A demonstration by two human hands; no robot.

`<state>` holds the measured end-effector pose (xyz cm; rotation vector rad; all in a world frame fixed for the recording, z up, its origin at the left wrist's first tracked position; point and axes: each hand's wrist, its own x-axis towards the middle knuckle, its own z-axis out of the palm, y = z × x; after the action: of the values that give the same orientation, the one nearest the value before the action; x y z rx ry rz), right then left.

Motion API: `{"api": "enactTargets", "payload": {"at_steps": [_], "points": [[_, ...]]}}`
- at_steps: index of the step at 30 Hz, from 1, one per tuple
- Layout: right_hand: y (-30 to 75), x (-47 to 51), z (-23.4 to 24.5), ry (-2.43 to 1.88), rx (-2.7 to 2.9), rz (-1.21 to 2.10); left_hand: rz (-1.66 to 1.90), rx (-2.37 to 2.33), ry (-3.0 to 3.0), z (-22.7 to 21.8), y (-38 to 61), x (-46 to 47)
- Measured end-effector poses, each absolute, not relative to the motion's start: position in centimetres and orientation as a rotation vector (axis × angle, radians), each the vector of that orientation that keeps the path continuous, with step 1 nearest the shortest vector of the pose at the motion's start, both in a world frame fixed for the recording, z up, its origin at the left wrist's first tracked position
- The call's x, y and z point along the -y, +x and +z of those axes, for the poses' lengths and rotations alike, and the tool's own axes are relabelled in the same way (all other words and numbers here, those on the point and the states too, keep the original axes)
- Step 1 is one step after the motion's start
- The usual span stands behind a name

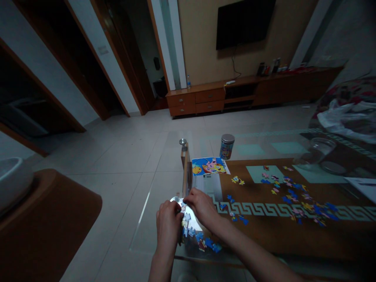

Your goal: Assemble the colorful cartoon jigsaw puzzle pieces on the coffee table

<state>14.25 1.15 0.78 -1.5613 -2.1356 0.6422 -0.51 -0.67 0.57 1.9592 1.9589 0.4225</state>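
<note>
At the near left part of the glass table, my left hand [169,219] is closed, with thumb and fingertips pinched at the edge of small pale jigsaw pieces [187,216]. My right hand [202,207] reaches in from the right, its fingertips pinched on a jigsaw piece [183,206] right beside the left fingers. The fingers partly hide these pieces. Blue jigsaw pieces [208,242] lie just below the hands. Beyond the right hand lies a picture sheet [210,166] with yellow and pink cartoon figures on blue.
A tin with a grey lid [226,147] stands behind the sheet. Many loose jigsaw pieces [311,205] are scattered at the right. A clear container [321,149] and a plastic bag [346,119] are farther right. A brown stool-like block [55,219] stands left of the table.
</note>
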Motion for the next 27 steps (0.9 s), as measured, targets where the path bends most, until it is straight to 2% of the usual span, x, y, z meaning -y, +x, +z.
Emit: {"api": "enactTargets", "payload": {"at_steps": [27], "points": [[13.8, -1.1, -0.3, -1.507, 2.154, 0.555, 0.423, -1.973, 1.957, 0.5, -0.4, 0.7]]}}
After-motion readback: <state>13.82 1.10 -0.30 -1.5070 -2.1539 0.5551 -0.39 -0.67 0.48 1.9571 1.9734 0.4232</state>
